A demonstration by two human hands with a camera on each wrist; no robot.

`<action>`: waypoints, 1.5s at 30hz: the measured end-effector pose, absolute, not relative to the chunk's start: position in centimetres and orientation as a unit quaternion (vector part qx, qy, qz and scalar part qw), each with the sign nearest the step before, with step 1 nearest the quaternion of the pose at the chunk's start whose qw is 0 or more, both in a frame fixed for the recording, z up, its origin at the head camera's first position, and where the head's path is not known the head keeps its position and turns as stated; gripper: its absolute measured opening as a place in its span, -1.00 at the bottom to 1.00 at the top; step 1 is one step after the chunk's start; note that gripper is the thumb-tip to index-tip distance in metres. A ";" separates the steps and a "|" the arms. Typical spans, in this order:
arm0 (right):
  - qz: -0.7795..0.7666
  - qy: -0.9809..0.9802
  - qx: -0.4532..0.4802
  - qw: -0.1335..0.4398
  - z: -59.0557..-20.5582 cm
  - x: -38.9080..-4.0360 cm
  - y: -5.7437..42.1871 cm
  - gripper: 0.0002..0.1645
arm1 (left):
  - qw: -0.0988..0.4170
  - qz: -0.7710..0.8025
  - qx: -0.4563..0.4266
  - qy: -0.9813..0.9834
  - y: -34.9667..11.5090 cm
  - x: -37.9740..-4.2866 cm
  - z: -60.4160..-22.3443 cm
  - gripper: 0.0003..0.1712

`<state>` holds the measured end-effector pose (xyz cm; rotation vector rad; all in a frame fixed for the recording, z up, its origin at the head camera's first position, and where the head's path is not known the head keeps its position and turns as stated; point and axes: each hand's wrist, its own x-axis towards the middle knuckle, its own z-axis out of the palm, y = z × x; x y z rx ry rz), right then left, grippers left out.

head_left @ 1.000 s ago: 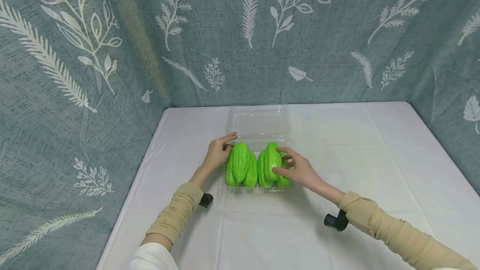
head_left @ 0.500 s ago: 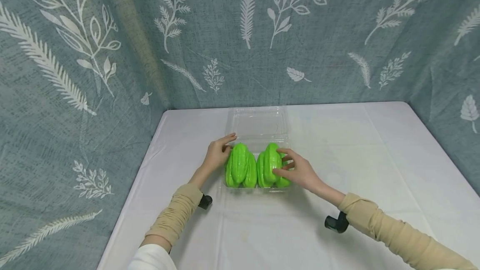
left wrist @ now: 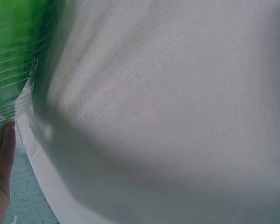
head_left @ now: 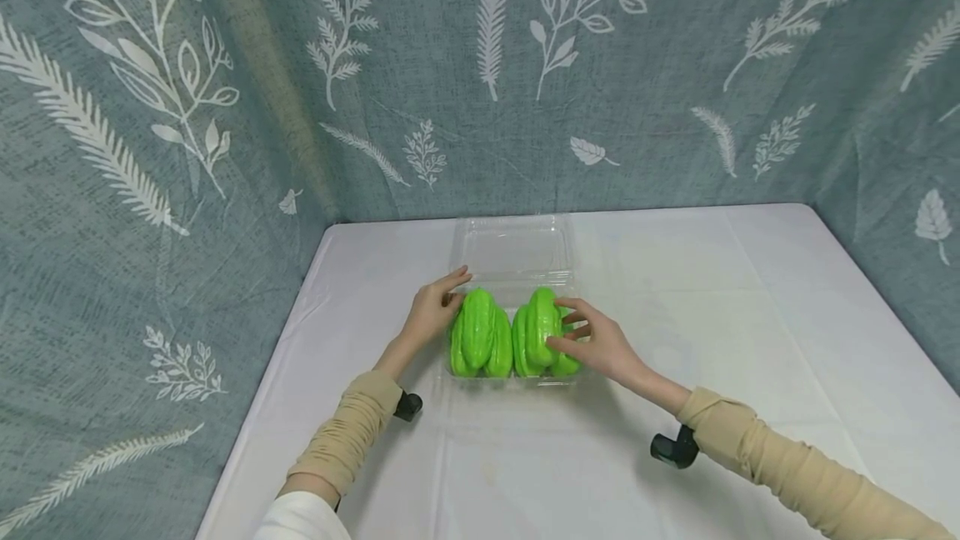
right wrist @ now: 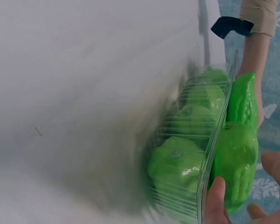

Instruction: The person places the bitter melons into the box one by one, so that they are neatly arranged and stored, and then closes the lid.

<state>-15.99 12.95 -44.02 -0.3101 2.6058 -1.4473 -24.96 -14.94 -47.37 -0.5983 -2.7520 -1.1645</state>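
Observation:
Several glossy, bright green ribbed gourds [head_left: 477, 332] fill a clear plastic clamshell box [head_left: 459, 378]. They lie in two side-by-side stacks, the top ones rising above the rim. The box's lid [head_left: 513, 244] is folded back flat behind it. At the box's left side is my left hand [head_left: 431, 307], fingers extended along the back corner; the left wrist view has its fingertips [left wrist: 8, 133] right at the ribbed wall. My right hand [head_left: 603, 344] is beside the right stack, fingers spread and loosely bent. Its thumb [right wrist: 217, 191] lies at the rim against the upper gourd [right wrist: 235, 158].
A white cloth covers the table [head_left: 697, 307]. Blue-green curtains [head_left: 525, 132] with white leaf prints enclose the back and sides. Black wrist cameras [head_left: 675, 447] stick out below both forearms.
The head view has shifted slightly, so the scene sits a little lower and further left. Both hands, the gourds and the box keep their places relative to one another.

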 end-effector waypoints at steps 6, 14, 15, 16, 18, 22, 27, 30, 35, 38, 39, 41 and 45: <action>-0.483 0.867 -0.103 0.067 -44.2 -16.0 13.1 -0.26 | 0.066 -0.363 -0.192 -0.910 -15.0 -25.0 -47.6 -0.58; -0.502 0.858 -0.103 0.044 -44.0 -16.3 13.7 -0.28 | 0.089 -0.411 -0.189 -0.887 -15.2 -24.9 -48.0 -0.48; -0.503 0.857 -0.102 0.039 -44.0 -16.4 13.8 -0.29 | 0.087 -0.421 -0.189 -0.883 -15.2 -24.9 -48.0 -0.48; -0.505 0.857 -0.101 0.034 -44.0 -16.5 14.0 -0.29 | 0.087 -0.428 -0.188 -0.880 -15.3 -24.9 -48.0 -0.47; -0.508 0.855 -0.097 0.026 -44.0 -16.8 14.2 -0.30 | 0.084 -0.444 -0.186 -0.872 -15.5 -24.8 -48.0 -0.47; -0.511 0.855 -0.083 0.010 -44.0 -17.5 14.7 -0.30 | 0.082 -0.471 -0.180 -0.860 -16.0 -24.9 -48.0 -0.48; -0.520 0.852 -0.049 -0.007 -43.8 -18.9 15.4 -0.29 | 0.059 -0.492 -0.130 -0.859 -16.4 -25.1 -47.3 -0.48; -0.535 0.844 -0.033 -0.010 -43.8 -19.9 15.9 -0.26 | 0.036 -0.491 -0.098 -0.865 -16.7 -25.4 -46.9 -0.46; -0.562 0.827 0.005 0.000 -43.9 -21.9 16.5 -0.24 | 0.014 -0.501 -0.093 -0.860 -17.6 -26.3 -46.5 -0.41; -0.592 0.804 0.050 0.027 -43.9 -23.1 16.7 -0.23 | -0.025 -0.517 -0.088 -0.851 -17.8 -26.8 -46.0 -0.35; -0.602 0.795 0.064 0.040 -43.9 -23.5 16.8 -0.23 | -0.045 -0.526 -0.077 -0.846 -17.8 -27.0 -45.7 -0.34; -0.628 0.770 0.083 0.077 -44.0 -24.2 16.9 -0.22 | -0.089 -0.548 -0.046 -0.830 -17.7 -27.3 -45.3 -0.34; -0.681 0.705 0.103 0.170 -44.1 -25.2 17.2 -0.21 | -0.186 -0.572 0.037 -0.798 -17.2 -27.7 -44.2 -0.34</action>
